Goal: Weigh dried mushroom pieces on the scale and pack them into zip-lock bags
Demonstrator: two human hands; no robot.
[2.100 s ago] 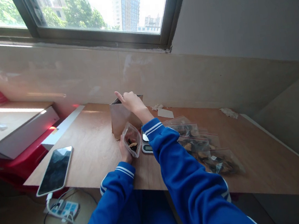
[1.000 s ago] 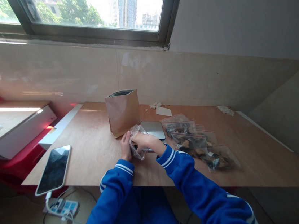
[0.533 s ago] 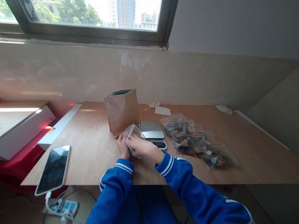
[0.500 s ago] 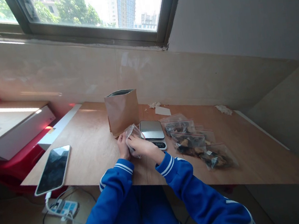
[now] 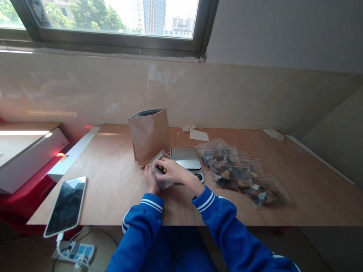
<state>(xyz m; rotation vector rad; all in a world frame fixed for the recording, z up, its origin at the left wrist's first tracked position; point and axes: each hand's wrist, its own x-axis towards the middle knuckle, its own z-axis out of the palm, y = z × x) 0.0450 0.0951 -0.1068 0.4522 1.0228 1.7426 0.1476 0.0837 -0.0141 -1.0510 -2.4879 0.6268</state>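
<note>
Holding a clear zip bag [image 5: 162,174], left hand [image 5: 151,180] under, right fingers [image 5: 170,164] pinching. Dark piece [image 5: 160,169] now shows inside.

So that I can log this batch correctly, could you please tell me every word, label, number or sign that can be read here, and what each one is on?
No text can be read in this view.
Digital kitchen scale: the front strip is too small to read.
White label on the front zip bag: too small to read.
Power strip: markings too blurred to read.
</note>
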